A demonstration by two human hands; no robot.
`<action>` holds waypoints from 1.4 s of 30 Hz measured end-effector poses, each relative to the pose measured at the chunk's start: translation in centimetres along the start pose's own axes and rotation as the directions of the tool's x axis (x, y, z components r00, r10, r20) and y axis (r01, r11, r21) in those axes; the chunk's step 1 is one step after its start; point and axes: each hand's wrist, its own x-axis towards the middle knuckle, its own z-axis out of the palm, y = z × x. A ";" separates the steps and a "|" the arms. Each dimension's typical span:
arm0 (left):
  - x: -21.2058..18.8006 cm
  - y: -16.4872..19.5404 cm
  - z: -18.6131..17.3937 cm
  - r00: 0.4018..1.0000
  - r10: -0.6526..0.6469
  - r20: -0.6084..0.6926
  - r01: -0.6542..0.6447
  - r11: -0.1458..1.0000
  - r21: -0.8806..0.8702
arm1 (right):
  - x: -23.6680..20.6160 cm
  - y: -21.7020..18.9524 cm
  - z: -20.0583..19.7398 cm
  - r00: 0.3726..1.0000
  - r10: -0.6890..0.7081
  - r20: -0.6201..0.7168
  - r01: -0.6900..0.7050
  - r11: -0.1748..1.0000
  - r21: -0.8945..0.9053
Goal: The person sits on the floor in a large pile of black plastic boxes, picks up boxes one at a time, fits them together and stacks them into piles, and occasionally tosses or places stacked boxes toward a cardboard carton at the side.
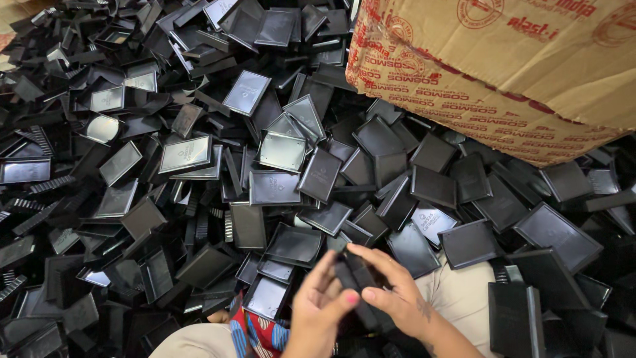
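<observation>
My left hand [319,308] and my right hand [396,297] meet at the bottom centre, both closed around a small stack of black plastic case parts [352,275]. The left thumb and fingers press the stack from the left, and the right fingers wrap over it from the right. A large heap of black rectangular plastic lids and trays [278,152] spreads out in front of my hands. Part of the held stack is hidden by my fingers.
A big brown cardboard box [503,66] with red print leans over the heap at the upper right. My knees in beige trousers [457,298] sit under the hands, with a red patterned cloth [258,331] beside them. More black parts lie at the right [550,232].
</observation>
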 end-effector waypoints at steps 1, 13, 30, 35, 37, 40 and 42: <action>0.0 0.4 -0.2 1.000 0.006 0.015 -0.006 1.000 0.018 | 0.0 -0.1 0.1 1.000 0.018 0.013 -0.017 0.998 -0.060; -0.2 -0.7 -0.4 0.965 -0.088 0.248 0.054 0.989 0.140 | -0.2 -0.8 0.5 0.962 -0.229 -0.149 0.172 0.931 -0.322; -2.8 0.6 2.0 0.791 -0.260 0.554 -0.063 0.866 0.496 | -2.4 -3.2 -2.4 0.840 -0.444 -0.313 0.356 0.885 -0.300; -2.8 2.5 2.0 0.694 -0.105 0.712 -0.506 0.631 0.587 | -2.0 -5.1 -2.2 0.922 -0.347 -0.172 0.230 0.848 -0.477; -2.6 3.4 1.0 0.688 -0.136 0.713 -0.474 0.659 0.583 | -2.0 -6.9 -2.1 0.978 0.131 0.163 -0.100 0.978 -0.184; -1.7 4.2 -0.4 0.820 -0.147 0.552 -0.225 0.805 0.549 | -1.4 -9.9 -3.9 0.854 0.066 0.516 0.015 0.988 -0.151; -1.2 4.3 -0.6 0.922 0.089 0.377 -0.269 0.848 0.457 | 0.7 -10.1 -5.7 0.913 0.020 0.409 0.099 0.958 -0.268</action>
